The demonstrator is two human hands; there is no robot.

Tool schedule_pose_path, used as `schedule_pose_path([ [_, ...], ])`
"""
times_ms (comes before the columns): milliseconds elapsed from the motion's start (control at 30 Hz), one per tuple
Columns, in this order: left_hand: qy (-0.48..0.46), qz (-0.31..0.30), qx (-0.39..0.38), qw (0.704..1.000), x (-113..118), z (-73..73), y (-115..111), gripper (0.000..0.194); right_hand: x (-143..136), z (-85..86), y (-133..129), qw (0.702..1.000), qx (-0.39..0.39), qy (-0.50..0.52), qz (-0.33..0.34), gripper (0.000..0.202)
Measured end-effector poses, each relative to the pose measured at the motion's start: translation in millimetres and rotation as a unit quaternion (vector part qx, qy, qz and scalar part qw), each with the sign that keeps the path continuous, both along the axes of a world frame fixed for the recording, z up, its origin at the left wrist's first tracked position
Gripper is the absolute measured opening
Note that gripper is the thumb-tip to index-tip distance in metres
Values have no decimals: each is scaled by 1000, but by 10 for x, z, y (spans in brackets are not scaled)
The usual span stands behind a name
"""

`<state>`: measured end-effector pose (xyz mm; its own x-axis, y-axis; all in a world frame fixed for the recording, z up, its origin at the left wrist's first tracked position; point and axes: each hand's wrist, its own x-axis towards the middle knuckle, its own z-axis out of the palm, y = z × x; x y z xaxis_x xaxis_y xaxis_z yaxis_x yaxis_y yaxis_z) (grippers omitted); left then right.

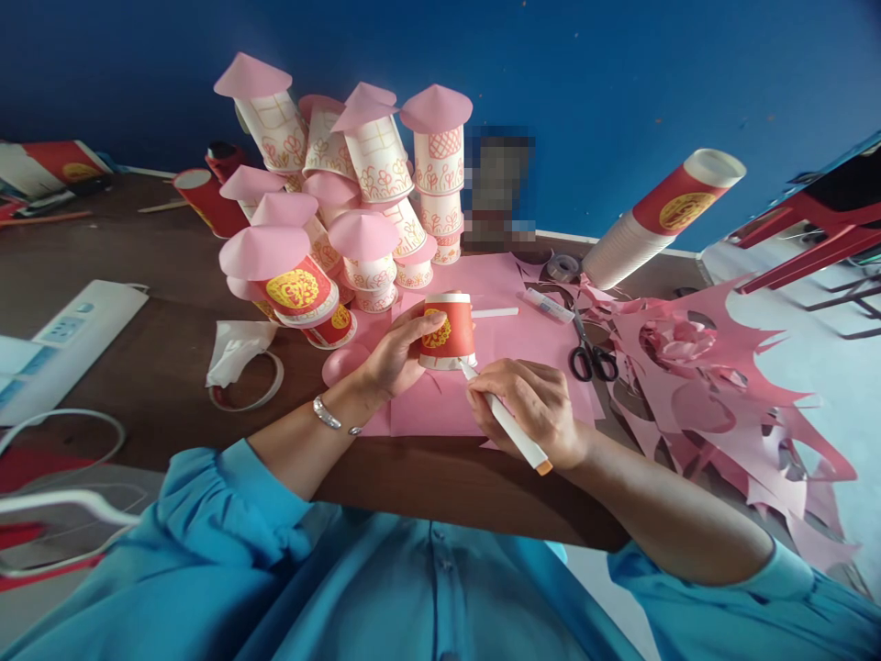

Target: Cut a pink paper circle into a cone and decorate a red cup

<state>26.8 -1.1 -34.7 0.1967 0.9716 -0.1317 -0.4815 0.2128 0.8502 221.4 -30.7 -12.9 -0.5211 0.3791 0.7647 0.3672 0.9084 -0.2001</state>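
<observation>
My left hand (399, 351) is wrapped round a red paper cup (451, 332) with a gold emblem and pale bands at top and bottom. The cup stands over pink paper sheets (440, 408), its wider end towards me. In my right hand (529, 408) is a white marker (513, 430) with an orange end. Its tip points at the cup's lower pale band, where short marks show; whether it touches I cannot tell. Beyond the cup lies a white stick-like piece (496, 312), perhaps the marker's cap.
Paper-cup towers with pink cone roofs (372, 147) crowd the back left. Scissors (592, 358), a glue stick (549, 306), a tape roll (563, 267) and pink paper scraps (708, 404) lie right, before a leaning cup stack (640, 229). A power strip (69, 340) sits left.
</observation>
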Motion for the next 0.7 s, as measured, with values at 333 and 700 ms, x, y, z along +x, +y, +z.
schedule_pose_path([
  [333,-23,-30,15,999,-15,-46,15,34,3,-5,-1,1000,-18,-4,-7,17],
  [700,-19,-37,12,999,-39,-50,7,42,2,34,-40,996,-83,10,6,19],
])
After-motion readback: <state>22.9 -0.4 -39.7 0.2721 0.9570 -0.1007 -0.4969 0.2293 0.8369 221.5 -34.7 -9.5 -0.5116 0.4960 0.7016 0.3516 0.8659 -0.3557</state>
